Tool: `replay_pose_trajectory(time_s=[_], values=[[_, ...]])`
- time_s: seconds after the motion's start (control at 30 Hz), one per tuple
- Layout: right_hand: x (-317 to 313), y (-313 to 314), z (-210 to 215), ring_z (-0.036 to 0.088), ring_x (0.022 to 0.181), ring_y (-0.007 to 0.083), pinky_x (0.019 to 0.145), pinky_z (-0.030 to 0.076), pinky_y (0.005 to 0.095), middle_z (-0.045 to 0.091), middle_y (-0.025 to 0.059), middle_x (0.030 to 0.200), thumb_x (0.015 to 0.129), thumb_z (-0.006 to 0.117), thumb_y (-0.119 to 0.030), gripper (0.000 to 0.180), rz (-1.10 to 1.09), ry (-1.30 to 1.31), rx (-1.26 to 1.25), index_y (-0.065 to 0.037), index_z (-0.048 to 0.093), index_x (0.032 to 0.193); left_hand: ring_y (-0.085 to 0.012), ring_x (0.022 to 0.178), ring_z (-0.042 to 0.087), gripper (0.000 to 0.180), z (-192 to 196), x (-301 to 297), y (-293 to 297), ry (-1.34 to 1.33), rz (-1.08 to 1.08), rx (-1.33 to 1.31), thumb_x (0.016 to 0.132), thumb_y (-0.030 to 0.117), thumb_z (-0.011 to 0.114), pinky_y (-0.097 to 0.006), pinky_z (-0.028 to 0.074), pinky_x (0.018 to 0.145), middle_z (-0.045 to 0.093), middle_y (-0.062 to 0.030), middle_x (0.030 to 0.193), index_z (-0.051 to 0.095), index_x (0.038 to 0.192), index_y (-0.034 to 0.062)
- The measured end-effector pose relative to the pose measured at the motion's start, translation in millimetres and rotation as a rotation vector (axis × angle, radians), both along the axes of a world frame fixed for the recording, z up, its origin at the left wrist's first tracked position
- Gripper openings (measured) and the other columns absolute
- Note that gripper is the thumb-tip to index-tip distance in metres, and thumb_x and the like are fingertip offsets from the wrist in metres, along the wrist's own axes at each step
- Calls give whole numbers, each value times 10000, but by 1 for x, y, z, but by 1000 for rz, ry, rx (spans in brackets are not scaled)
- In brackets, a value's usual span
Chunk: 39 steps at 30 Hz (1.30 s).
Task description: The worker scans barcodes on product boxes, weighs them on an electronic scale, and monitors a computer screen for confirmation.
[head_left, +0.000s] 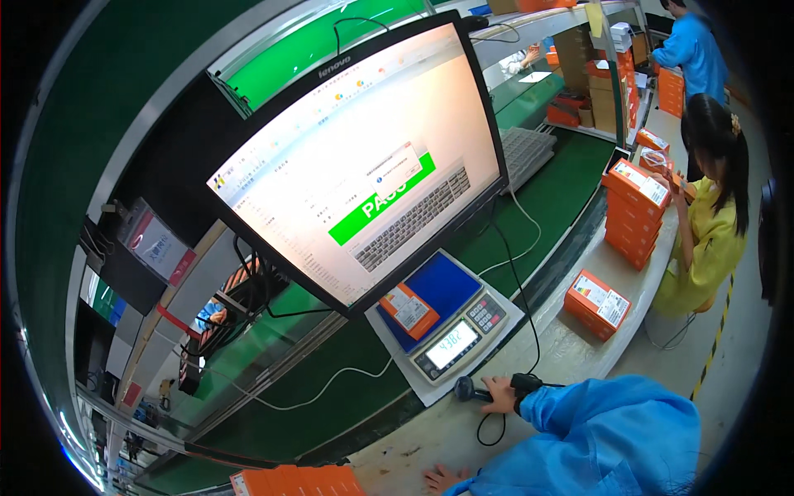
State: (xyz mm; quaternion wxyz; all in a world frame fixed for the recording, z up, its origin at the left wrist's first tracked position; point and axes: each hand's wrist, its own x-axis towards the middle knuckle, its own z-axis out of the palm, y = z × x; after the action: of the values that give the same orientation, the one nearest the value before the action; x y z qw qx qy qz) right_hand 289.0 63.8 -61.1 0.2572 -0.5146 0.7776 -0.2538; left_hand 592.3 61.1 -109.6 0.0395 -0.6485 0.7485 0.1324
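Observation:
My right hand [499, 396], in a blue sleeve, is closed around a dark handheld barcode scanner [467, 389] low over the bench, beside the scale. Lower in the view, my left hand [444, 479] rests on the bench top with its fingers spread and nothing in them. An orange box [408, 312] with a white label sits on the blue pan of a digital scale [488, 317], whose display is lit. Above the scale stands a large monitor [356, 165] showing a green banner, a small pop-up window and an on-screen keyboard.
One orange box [597, 304] stands right of the scale, with stacked orange boxes [635, 213] beyond. More orange boxes [298, 481] line the lower edge. Cables cross the bench and the green conveyor [331, 397]. A person in yellow [703, 248] and another in blue [693, 54] work nearby.

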Motion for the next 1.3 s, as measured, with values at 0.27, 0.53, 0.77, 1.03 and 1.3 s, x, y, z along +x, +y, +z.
replay_pose_trajectory(time_s=[0.27,0.53,0.77,1.03,1.3], values=[[-42,100,-5,493,1041,382,896,407,456,506,214,1099,745,641,-184,453,-442,115,-470,-19,508,1145,-472,1206,332,577,-17,5,-6,-87,67,23,847,423,568,-575,267,985,361,-300,1312,451,1247,23],[-63,173,-42,79,1388,440,1070,156,611,55,307,1487,716,658,-506,977,-452,126,306,15,230,1424,-495,1243,281,671,-25,13,1,-108,121,45,835,469,569,-584,233,1010,312,-314,1353,398,1304,20],[-66,151,-42,56,1354,520,1058,178,623,2,373,1449,548,765,-609,1256,-314,214,567,29,148,1437,-514,1276,235,755,-42,13,21,-149,206,58,824,510,571,-593,204,1031,270,-327,1388,352,1353,17],[-83,181,-62,82,1370,482,1056,171,636,51,328,1471,530,816,-544,1244,-190,278,447,-3,167,1443,-536,1313,183,852,-57,2,54,-209,312,-19,812,557,572,-603,170,1056,222,-342,1428,299,1409,14],[-119,208,-59,206,1320,527,1086,251,501,124,403,1418,573,791,-524,1150,174,450,363,15,227,1418,-549,1340,-3,1088,-139,13,71,579,131,-289,741,683,538,-613,72,1074,40,-374,1450,88,1450,-10]])
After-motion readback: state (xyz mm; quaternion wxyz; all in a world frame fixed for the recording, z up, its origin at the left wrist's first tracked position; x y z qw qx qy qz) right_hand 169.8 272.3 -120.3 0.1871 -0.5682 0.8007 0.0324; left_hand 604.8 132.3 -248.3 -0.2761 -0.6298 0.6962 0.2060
